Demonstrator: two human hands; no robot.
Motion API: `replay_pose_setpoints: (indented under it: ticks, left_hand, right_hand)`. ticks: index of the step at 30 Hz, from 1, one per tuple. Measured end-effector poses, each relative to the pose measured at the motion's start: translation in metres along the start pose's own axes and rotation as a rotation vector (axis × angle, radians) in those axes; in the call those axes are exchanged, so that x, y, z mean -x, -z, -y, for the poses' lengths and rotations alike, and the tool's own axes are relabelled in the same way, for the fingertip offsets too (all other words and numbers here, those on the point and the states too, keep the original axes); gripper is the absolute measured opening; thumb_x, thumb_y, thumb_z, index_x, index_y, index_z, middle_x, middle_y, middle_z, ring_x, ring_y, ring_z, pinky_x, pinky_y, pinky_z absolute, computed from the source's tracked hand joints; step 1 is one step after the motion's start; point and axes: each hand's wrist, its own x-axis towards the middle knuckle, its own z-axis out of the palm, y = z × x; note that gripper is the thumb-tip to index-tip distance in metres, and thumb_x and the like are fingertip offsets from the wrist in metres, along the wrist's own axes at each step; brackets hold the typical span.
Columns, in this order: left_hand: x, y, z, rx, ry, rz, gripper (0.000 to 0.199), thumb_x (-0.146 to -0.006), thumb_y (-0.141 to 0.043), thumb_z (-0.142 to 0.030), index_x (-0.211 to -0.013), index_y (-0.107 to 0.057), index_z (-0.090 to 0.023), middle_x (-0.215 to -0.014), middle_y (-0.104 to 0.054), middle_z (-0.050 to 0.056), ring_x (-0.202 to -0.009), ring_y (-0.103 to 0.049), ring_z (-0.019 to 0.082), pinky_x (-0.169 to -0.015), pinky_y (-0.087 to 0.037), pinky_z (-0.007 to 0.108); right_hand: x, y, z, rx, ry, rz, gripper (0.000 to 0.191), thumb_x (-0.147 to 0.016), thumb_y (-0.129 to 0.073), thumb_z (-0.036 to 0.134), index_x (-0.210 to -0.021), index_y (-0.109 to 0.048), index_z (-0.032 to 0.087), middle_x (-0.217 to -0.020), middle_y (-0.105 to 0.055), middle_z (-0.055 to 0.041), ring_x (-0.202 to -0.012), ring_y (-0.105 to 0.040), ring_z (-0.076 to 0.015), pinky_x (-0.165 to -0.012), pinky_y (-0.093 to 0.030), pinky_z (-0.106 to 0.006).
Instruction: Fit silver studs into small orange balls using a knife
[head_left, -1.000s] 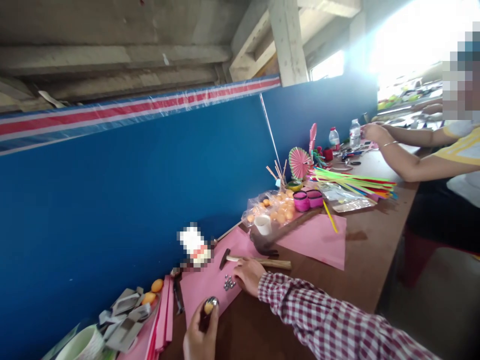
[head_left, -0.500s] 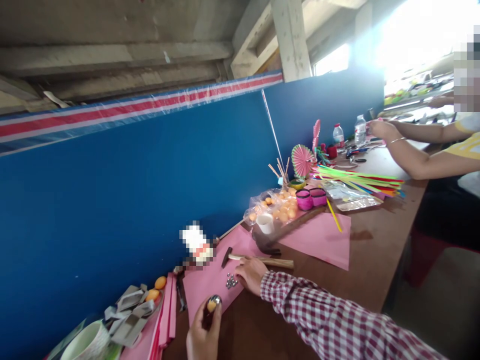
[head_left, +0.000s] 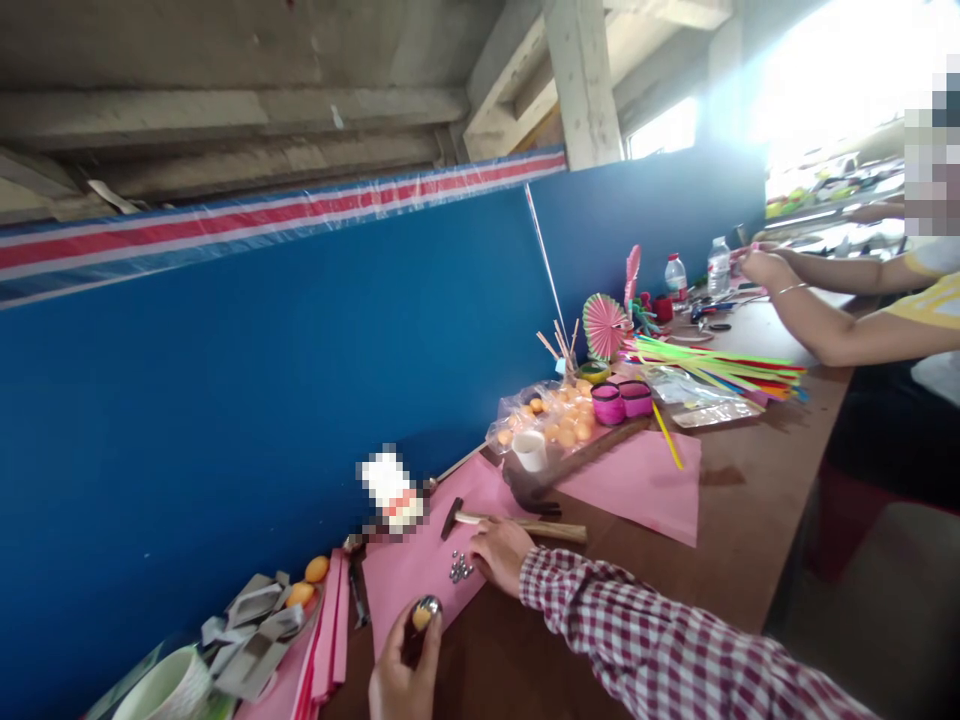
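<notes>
At the lower middle, my left hand [head_left: 403,672] grips a small orange ball [head_left: 424,612] partly covered with shiny silver pieces, between thumb and fingers. My right hand [head_left: 501,553] rests palm down at the edge of the pink paper [head_left: 405,570], its fingers bent together. What its fingertips hold, if anything, is hidden. Just left of those fingertips lies a small pile of silver beads or studs [head_left: 460,568]. A hammer [head_left: 559,530] with a wooden handle lies behind my right hand, its dark head on the paper.
Orange balls in a clear bag [head_left: 570,422], a white cup [head_left: 531,451] and a larger hammer [head_left: 592,452] lie beyond. Colourful pipe cleaners [head_left: 720,362] are farther right. Grey box pieces [head_left: 251,650] and a pale mug [head_left: 161,690] stand lower left. Another person's arm [head_left: 832,320] rests at the far right.
The view has shifted very slightly. My left hand still grips the ball and my right hand stays beside the silver pile, with little visible movement.
</notes>
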Motion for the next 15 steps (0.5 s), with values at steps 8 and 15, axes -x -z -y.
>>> replay_pose_setpoints:
  ticks: [8, 15]
  left_hand:
    - [0.0018, 0.0014, -0.0076, 0.058, -0.014, 0.006, 0.051, -0.056, -0.061, -0.047, -0.095, -0.061, -0.014, -0.096, -0.067, 0.009, -0.093, -0.060, 0.026, -0.080, -0.048, 0.031]
    - [0.0074, -0.0083, -0.0053, 0.083, -0.100, -0.144, 0.045, -0.060, -0.057, -0.048, -0.091, -0.062, -0.015, -0.090, -0.068, 0.008, -0.088, -0.061, 0.026, -0.078, -0.048, 0.034]
  right_hand:
    - [0.0006, 0.0031, 0.0017, -0.003, -0.022, 0.008, 0.021, -0.075, -0.044, 0.023, -0.076, -0.064, 0.017, -0.091, -0.062, -0.0069, -0.086, -0.053, -0.0185, -0.077, -0.038, -0.028]
    - [0.0004, 0.0104, 0.0048, -0.030, 0.000, 0.023, 0.019, -0.076, -0.047, 0.023, -0.082, -0.064, 0.020, -0.091, -0.062, -0.0053, -0.088, -0.053, -0.0178, -0.077, -0.038, -0.028]
